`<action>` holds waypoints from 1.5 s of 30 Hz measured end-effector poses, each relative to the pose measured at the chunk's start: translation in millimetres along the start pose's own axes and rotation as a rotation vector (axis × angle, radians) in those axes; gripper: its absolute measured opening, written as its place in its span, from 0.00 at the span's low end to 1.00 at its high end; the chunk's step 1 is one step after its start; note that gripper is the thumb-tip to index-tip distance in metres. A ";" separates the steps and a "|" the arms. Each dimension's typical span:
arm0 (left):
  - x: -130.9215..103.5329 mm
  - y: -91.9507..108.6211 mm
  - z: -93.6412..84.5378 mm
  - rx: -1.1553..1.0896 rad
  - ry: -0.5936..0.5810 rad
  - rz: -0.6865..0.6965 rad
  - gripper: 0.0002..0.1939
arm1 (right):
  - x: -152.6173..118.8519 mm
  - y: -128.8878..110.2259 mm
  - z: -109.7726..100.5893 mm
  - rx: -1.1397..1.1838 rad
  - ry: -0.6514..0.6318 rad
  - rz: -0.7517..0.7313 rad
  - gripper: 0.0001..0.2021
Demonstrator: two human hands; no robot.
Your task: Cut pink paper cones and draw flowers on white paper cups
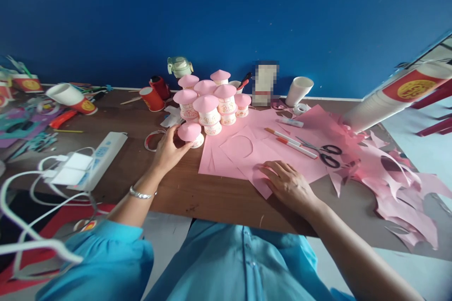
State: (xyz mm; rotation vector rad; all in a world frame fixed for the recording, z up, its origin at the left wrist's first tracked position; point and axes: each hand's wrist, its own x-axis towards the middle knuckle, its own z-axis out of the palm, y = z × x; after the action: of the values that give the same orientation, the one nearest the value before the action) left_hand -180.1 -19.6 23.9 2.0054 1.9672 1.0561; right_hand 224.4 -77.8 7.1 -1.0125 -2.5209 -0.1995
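Note:
Fingers of my left hand [170, 151] are wrapped round the side of a small paper tower [189, 131] with a pink cone roof, at the front left of a cluster. Behind it stand several similar towers [206, 104] with pink cones and patterned white bodies, some of them stacked. My right hand [286, 179] lies with its fingers spread on the pink paper sheets [229, 164] and holds nothing. On the sheets are a curved cut line, two orange-and-white markers [296, 147], a glue stick [291, 122] and black-handled scissors [323, 150].
Pink scraps [399, 193] and a long stack of paper cups [395, 99] are at the right. A white power strip [102, 160] with cables lies left. A white cup [299, 91], tape roll [301, 109] and red cup [151, 99] stand near the blue wall.

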 end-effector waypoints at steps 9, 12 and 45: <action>-0.5 -6.8 -0.4 -0.050 -0.032 -0.045 0.35 | 0.6 0.1 -1.1 0.003 -0.010 0.002 0.13; -7.2 -10.4 -13.0 0.010 -0.012 -0.039 0.35 | 0.1 0.3 -0.8 0.001 -0.012 0.006 0.13; -48.0 138.7 40.0 0.011 -0.384 0.948 0.11 | -9.4 0.8 -40.8 0.002 0.136 0.133 0.13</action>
State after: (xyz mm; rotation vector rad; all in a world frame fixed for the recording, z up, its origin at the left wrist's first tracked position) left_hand -38.8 -68.0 52.8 2.9270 0.7971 0.6586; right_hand 244.2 -94.5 39.9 -1.1220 -2.3230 -0.2182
